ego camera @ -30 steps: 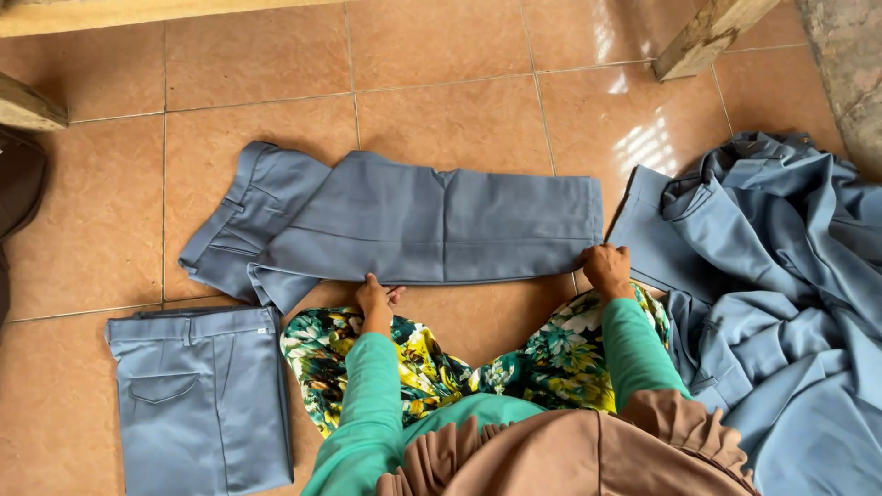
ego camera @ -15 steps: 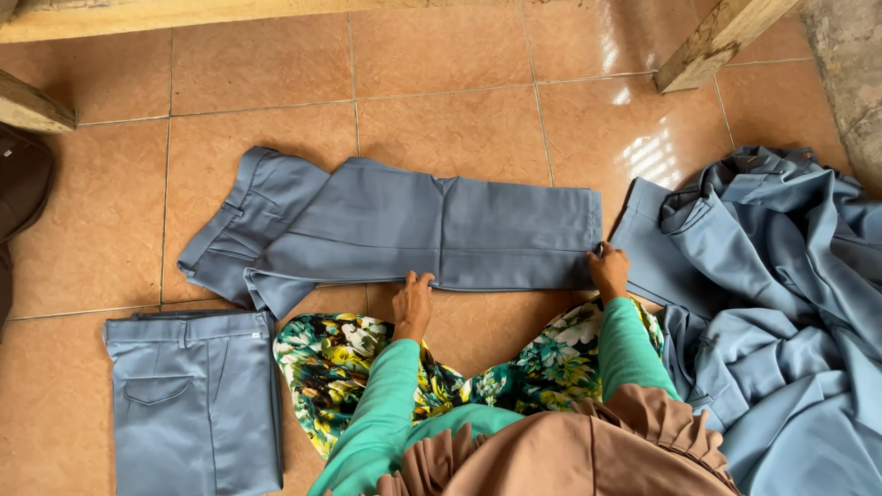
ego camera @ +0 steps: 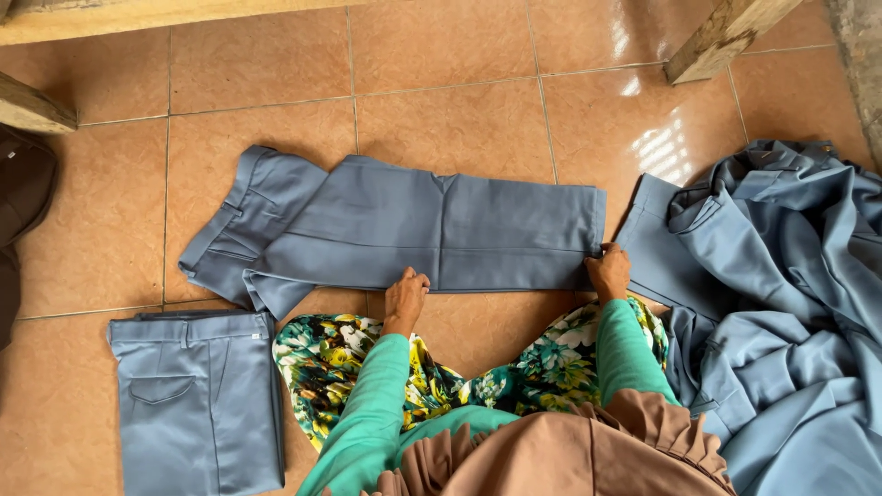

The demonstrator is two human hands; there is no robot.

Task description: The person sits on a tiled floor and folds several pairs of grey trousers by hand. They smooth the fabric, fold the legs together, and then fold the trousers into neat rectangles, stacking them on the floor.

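Grey trousers (ego camera: 432, 234) (spread on the floor (ego camera: 459, 110)) are pressed at the near edge by the left hand (ego camera: 405, 296); the right hand (ego camera: 608, 272) pinches the hem corner.

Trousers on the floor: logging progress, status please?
Left hand flat on trousers near edge. Right hand pinching their right end. Unfolded pile beside it, folded pair left.

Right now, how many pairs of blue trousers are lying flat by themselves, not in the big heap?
2. One pair of trousers lies stretched across the tiles under both hands; one folded pair lies at the lower left. The heap on the right may hide more.
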